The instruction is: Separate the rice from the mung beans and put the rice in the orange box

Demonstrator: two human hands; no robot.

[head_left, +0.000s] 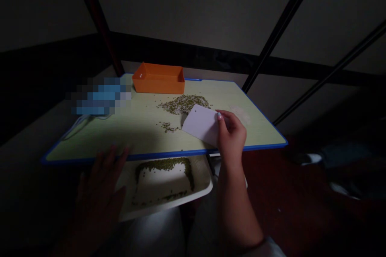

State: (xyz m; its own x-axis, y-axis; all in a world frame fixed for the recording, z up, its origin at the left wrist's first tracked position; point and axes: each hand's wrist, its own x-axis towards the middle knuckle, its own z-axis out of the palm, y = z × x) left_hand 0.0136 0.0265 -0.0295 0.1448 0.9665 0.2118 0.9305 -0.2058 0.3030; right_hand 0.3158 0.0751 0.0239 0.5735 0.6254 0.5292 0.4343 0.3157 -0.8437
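My right hand (231,132) pinches a flat white plastic scraper (200,123) with a small hole in one corner. Its far edge reaches toward a heap of mung beans mixed with pale grains (185,103) on the table (135,128). A few beans (169,127) lie apart to the left of the scraper. In shadow at the front left, my left hand (101,186) has its fingers spread near the blue table edge, beside a white tray (200,186). Mung beans (164,164) line the inside of that tray, below the tabletop.
An orange open box (159,84) stands at the back of the table. To the left is a blurred blue item (102,96) with a white cord. Pale grains (240,113) are spread thinly at the right. Dark red floor (271,192) shows beyond the table.
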